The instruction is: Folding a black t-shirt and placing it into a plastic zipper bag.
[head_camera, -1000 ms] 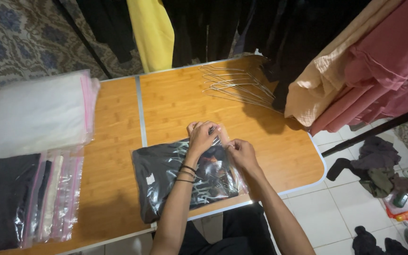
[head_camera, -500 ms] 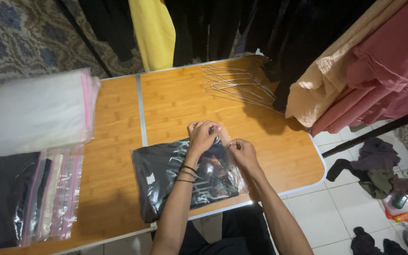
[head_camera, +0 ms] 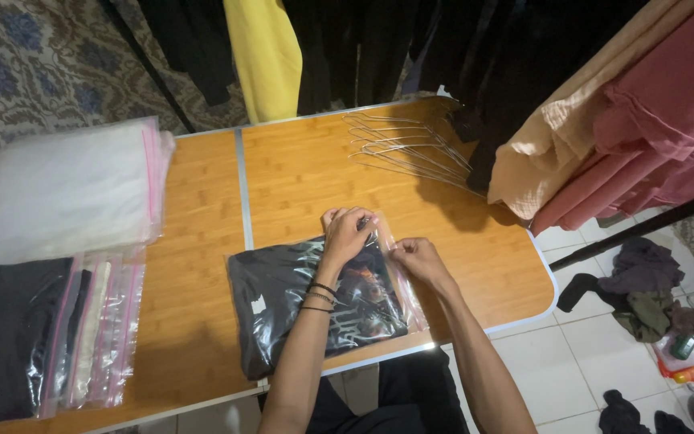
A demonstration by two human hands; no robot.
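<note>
Hands unmoved, glossy clear bagged black shirt (head_camera: pixel 315 301)

A small home clothing-packing space: a wooden folding table (head_camera: pixel 299 173) holds stacks of zip bags (head_camera: pixel 58 193) and wire hangers (head_camera: pixel 407 149), garments hang on a rack (head_camera: pixel 604 120) far and right, and clothes lie on the tiled floor (head_camera: pixel 580 362).

Clear zip-seal plastic bag (head_camera: pixel 323 301) containing a folded black garment (head_camera: pixel 283 297) with a pale printed graphic. It lay flat near the front edge of the tabletop (head_camera: pixel 202 201), its pink-striped sealing edge turned to the right.
</note>
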